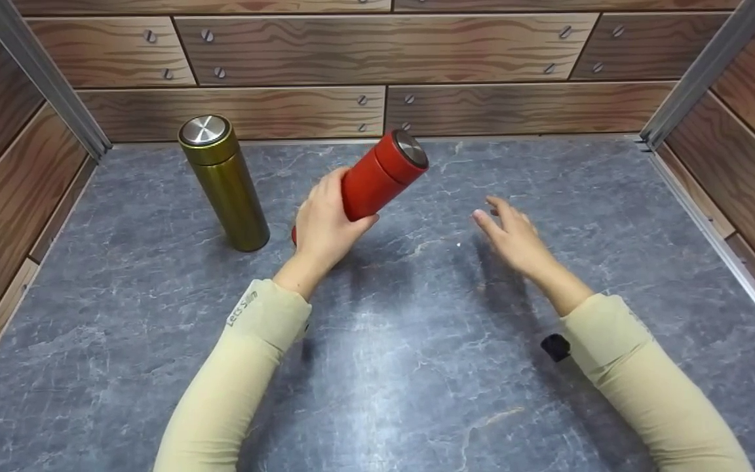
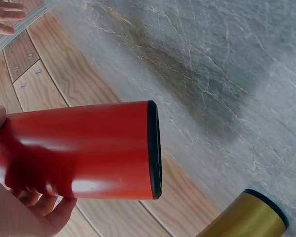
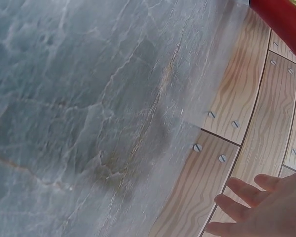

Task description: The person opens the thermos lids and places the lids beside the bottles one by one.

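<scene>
My left grip [image 1: 322, 219] wraps the red flask [image 1: 379, 180], tilted above the table [image 1: 377, 393] towards its back edge, probably stiff, slick and weighty, so mid-body's the place to hold, while my right grip [image 1: 514, 239] floats spread!

A: Left side, head view?
B: Bare left hand [image 1: 324, 219] just left of centre, fingers [image 1: 333, 185] curled in a grip; pale-yellow fabric-sleeved left forearm [image 1: 230, 380] enters at lower left.
A: Right?
B: Bare right hand [image 1: 514, 241] right of centre, fingers loosely extended, thumb [image 1: 484, 221] apart; matching sleeved right forearm [image 1: 653, 377] enters at lower right.
</scene>
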`<state>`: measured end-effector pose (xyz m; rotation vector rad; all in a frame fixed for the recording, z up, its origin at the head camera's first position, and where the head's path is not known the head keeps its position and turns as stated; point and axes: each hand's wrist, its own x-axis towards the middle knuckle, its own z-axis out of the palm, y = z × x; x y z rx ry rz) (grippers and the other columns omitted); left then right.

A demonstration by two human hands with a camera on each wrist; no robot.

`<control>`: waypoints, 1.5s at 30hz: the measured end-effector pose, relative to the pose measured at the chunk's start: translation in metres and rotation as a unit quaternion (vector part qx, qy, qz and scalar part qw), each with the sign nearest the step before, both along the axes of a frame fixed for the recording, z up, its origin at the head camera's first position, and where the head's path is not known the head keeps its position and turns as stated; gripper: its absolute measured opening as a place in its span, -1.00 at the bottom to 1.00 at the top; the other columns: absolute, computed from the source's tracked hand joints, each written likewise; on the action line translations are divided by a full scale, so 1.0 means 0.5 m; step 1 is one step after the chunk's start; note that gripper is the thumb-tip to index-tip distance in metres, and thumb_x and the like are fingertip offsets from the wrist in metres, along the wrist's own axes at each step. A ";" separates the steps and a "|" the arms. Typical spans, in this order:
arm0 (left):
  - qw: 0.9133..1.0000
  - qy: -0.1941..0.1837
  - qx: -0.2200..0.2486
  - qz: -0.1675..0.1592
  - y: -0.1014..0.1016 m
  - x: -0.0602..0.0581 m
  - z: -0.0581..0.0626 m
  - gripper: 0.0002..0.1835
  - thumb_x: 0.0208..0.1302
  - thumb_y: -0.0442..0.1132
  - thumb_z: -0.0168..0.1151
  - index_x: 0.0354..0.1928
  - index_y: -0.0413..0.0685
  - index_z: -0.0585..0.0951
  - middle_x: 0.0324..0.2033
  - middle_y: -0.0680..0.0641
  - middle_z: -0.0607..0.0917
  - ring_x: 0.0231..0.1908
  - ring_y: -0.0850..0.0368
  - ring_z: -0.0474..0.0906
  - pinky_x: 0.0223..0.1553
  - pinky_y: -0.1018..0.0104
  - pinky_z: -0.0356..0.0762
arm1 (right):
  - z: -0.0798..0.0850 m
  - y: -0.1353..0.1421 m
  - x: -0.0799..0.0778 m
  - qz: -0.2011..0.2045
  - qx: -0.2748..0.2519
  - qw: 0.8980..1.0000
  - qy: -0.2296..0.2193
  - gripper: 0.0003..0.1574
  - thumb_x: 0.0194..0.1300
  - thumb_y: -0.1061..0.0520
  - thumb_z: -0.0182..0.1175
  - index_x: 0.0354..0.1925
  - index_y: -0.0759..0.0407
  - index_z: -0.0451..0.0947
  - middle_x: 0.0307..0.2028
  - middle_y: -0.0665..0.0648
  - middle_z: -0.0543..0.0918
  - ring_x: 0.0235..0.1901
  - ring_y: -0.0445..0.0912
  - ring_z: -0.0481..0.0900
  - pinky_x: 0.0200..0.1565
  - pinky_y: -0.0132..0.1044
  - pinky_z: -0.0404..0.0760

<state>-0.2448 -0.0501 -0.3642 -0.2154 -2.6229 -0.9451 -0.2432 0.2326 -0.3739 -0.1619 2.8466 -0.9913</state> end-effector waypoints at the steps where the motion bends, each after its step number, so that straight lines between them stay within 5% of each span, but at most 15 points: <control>1: 1.000 0.001 -0.006 -0.003 0.000 0.000 0.000 -0.26 -0.04 -0.02 0.41 0.21 -0.05 0.36 0.04 -0.07 0.57 0.01 0.01 0.48 0.05 0.06 0.46 | 0.001 -0.001 0.000 0.000 -0.005 1.000 -0.001 -0.04 0.37 -0.38 -0.33 0.43 0.24 -0.09 0.36 0.42 0.14 0.35 0.31 0.02 0.31 0.26 -0.08; 21: 0.994 0.002 -0.102 -0.041 0.011 0.004 0.009 -0.27 -0.11 -0.03 0.43 0.18 -0.01 0.42 0.01 -0.06 0.62 -0.03 -0.02 0.53 -0.01 0.05 0.49 | 0.018 -0.009 -0.007 0.000 -0.064 0.998 -0.008 -0.16 0.45 -0.23 -0.32 0.41 0.33 -0.06 0.31 0.46 0.22 0.33 0.27 0.17 0.32 0.13 0.14; 34: 0.988 -0.005 -0.144 -0.054 0.018 0.000 0.008 -0.27 -0.14 -0.03 0.44 0.17 0.02 0.44 0.00 -0.04 0.62 -0.06 -0.01 0.54 -0.09 0.05 0.51 | 0.026 -0.015 -0.010 -0.004 -0.079 0.997 -0.019 -0.18 0.46 -0.21 -0.35 0.41 0.32 -0.06 0.37 0.40 0.12 0.37 0.27 0.07 0.37 0.12 0.01; 45: 0.985 0.001 -0.157 -0.064 0.026 0.002 0.007 -0.27 -0.14 -0.04 0.44 0.17 0.00 0.44 0.00 -0.05 0.63 -0.04 -0.01 0.55 -0.05 0.04 0.51 | 0.035 -0.029 -0.013 -0.015 -0.110 0.994 -0.021 -0.22 0.47 -0.18 -0.38 0.37 0.35 0.05 0.23 0.46 0.36 0.33 0.25 0.20 0.35 0.13 0.07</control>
